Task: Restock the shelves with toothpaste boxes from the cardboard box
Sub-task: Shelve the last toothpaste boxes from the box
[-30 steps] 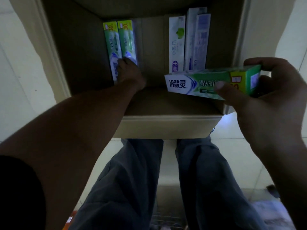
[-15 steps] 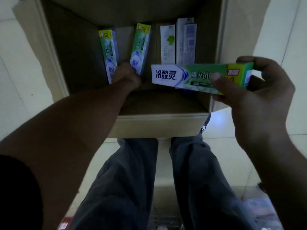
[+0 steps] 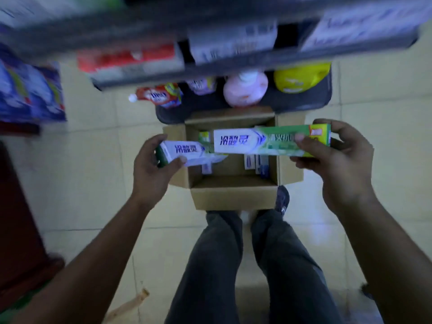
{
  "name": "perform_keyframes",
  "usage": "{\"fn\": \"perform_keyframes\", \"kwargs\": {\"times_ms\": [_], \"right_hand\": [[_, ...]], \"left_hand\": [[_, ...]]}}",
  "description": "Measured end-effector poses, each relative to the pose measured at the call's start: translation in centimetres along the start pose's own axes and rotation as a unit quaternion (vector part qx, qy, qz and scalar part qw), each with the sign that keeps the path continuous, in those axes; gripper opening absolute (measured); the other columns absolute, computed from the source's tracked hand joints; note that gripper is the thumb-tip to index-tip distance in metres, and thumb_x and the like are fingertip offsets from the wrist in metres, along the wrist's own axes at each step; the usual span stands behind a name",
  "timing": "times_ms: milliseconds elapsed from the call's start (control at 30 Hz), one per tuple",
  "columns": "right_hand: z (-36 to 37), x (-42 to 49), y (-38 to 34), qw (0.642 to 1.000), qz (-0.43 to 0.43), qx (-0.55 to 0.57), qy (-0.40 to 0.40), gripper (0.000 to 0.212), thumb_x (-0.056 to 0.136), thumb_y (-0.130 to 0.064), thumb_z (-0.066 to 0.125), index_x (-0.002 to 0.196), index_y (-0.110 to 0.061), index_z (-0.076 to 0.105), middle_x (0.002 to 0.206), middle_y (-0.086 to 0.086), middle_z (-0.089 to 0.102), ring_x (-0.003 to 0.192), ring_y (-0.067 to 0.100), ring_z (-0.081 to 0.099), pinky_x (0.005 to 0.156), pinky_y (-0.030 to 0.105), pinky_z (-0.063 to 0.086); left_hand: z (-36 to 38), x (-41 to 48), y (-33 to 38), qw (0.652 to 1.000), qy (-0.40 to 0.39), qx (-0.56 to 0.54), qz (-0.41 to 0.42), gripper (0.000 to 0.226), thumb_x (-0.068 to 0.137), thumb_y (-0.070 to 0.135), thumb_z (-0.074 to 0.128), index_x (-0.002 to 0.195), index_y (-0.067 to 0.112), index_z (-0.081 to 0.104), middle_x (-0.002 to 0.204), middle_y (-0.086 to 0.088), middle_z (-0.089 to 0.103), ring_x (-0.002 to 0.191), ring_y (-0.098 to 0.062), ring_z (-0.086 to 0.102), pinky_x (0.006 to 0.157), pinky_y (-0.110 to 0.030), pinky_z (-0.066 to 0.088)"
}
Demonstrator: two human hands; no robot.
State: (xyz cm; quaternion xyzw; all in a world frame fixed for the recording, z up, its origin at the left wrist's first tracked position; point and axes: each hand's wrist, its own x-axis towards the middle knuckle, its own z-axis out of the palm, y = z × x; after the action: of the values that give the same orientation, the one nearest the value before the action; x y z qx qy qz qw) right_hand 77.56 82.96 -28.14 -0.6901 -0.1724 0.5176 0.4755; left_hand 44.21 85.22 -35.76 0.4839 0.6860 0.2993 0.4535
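The left hand (image 3: 152,169) clasps the left toothpaste box (image 3: 189,152) by its end; the right hand (image 3: 336,160) clasps the right toothpaste box (image 3: 261,142); the end-held one may slip.

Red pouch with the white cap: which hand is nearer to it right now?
Left. The left hand is almost directly below the red pouch in the head view, by the cardboard box's left edge; the right hand is well off to the pouch's right.

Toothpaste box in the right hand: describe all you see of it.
The toothpaste box is a long carton: white end with blue characters, green middle, yellow end. It lies roughly level above the cardboard box. The right hand grips its yellow end, thumb across the front. Its white end overlaps the carton in the left hand; contact unclear.
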Motion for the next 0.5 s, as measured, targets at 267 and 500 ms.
{"fn": "perform_keyframes", "kwargs": {"times_ms": [267,500], "right_hand": [[2.4,-9.6,-18.9,0.985,-0.100,0.077,-0.118,0.028,0.074,-0.017,0.082,0.101,-0.022,0.075,0.090,0.007,0.074,0.079,0.027,0.073,0.057,0.029,0.058],[5.4,-17.9,-32.1,0.961,-0.195,0.104,-0.167,0.047,0.064,-0.024,0.085,0.109,-0.019,0.073,0.091,0.008,0.075,0.083,0.025,0.074,0.060,0.033,0.059]], "left_hand": [[-11.0,-3.1,22.1,0.979,0.090,-0.121,0.138,0.028,0.078,0.023,0.051,0.093,0.038,0.069,0.088,0.018,0.067,0.081,-0.006,0.059,0.070,-0.031,0.044],[-20.7,-5.8,38.7,0.942,0.151,-0.131,0.270,0.008,0.082,0.038,0.068,0.083,0.039,0.075,0.081,0.015,0.072,0.076,-0.008,0.065,0.072,-0.030,0.052]]}}
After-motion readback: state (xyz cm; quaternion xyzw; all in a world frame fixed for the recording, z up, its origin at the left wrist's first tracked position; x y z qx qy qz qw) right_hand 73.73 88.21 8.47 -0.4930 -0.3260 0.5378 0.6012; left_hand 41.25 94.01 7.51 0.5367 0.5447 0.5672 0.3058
